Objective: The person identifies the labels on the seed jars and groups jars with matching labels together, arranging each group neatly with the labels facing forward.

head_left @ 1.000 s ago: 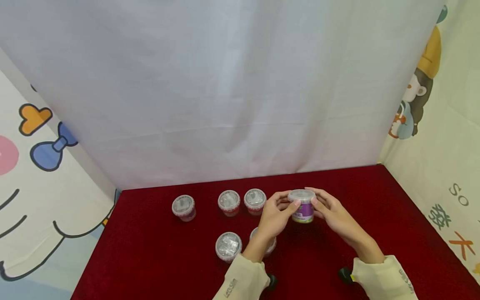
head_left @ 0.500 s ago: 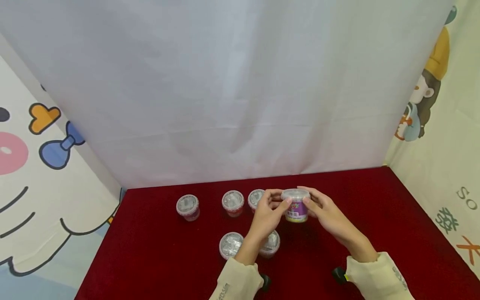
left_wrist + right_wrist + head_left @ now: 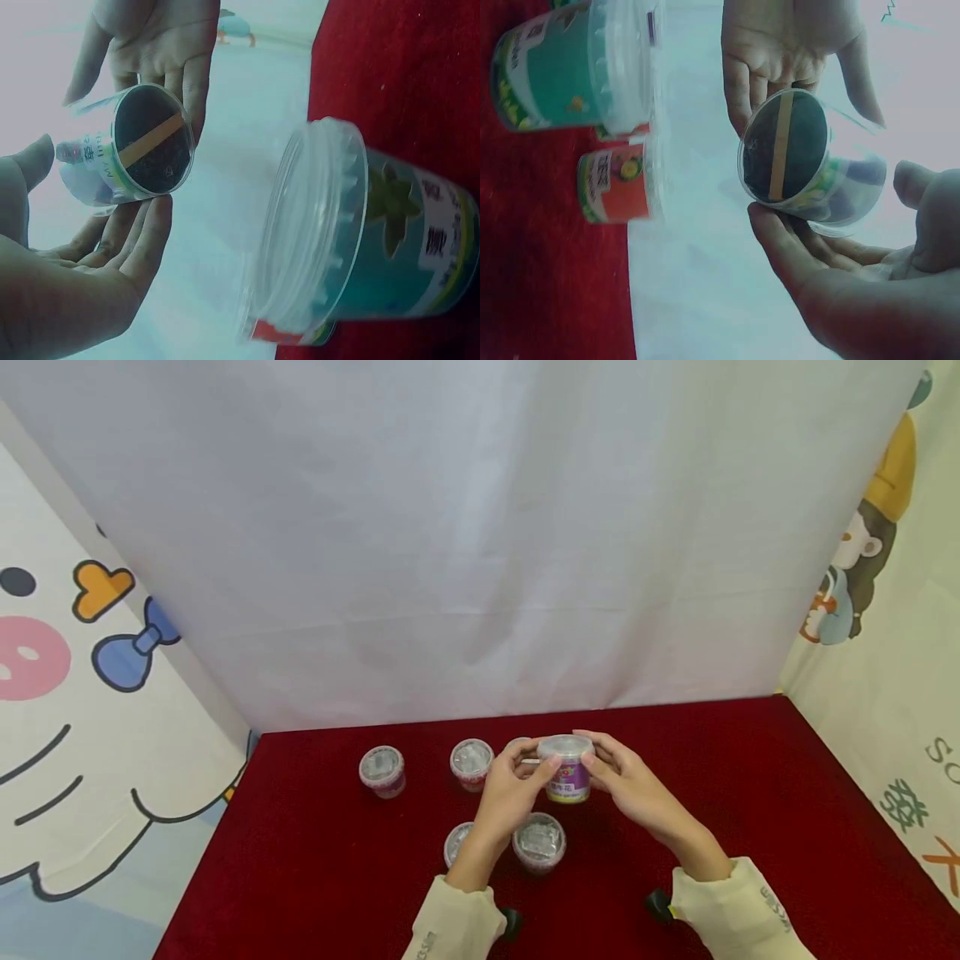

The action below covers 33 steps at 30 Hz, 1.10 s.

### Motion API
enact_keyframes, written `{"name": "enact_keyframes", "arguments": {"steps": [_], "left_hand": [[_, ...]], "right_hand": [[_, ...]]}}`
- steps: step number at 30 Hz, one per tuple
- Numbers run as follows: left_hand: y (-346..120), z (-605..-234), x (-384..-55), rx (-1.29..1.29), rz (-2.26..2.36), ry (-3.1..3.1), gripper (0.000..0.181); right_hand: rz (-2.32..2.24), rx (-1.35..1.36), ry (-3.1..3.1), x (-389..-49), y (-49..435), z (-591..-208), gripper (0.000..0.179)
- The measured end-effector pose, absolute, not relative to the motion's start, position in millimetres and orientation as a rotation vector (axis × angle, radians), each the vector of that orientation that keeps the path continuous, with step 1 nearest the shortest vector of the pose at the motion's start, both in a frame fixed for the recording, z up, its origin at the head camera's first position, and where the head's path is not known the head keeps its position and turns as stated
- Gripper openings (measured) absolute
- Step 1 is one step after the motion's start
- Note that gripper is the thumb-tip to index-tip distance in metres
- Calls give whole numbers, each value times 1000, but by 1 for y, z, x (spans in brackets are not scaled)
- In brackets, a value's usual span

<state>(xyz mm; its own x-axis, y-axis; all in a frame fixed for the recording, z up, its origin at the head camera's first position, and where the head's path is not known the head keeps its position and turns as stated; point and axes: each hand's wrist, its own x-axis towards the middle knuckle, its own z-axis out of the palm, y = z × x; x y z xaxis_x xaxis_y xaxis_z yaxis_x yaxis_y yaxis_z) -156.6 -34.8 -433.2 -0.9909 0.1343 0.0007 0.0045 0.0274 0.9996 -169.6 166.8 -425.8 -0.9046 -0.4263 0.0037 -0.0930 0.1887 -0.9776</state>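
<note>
A lidded clear plastic cup [image 3: 567, 772] with a purple label is held upright above the red cloth. My left hand [image 3: 508, 789] grips its left side and my right hand [image 3: 637, 789] its right, thumbs at the front. Through the cup's clear base [image 3: 154, 139] in the left wrist view, dark contents and a flat wooden stick [image 3: 152, 140] show. Below the hands, a lidded cup [image 3: 538, 843] stands on the cloth. Another cup [image 3: 456, 841] is partly covered by my left forearm, and a third [image 3: 517, 743] is mostly hidden behind my left fingers.
Two more lidded cups, one at the far left [image 3: 382, 772] and one near the middle [image 3: 472, 765], stand on the red cloth [image 3: 315, 877]. The right wrist view shows a teal-labelled cup [image 3: 566, 71] and a red-labelled cup [image 3: 619, 184]. A white curtain [image 3: 450, 568] hangs behind.
Both hands have shifted left in the head view with the purple-labelled cup between them, and its label has turned so more print shows. The head view has swung slightly.
</note>
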Motion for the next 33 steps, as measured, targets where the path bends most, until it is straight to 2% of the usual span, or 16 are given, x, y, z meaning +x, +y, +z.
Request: {"name": "enact_keyframes", "arguments": {"steps": [21, 33], "left_hand": [[-96, -424, -147, 173, 2061, 2229, 48], [-130, -420, -139, 53, 2073, 2328, 43]], "right_hand": [[-1737, -576, 2118, -173, 111, -413, 57], [-1713, -628, 2061, -175, 75, -406, 52]]}}
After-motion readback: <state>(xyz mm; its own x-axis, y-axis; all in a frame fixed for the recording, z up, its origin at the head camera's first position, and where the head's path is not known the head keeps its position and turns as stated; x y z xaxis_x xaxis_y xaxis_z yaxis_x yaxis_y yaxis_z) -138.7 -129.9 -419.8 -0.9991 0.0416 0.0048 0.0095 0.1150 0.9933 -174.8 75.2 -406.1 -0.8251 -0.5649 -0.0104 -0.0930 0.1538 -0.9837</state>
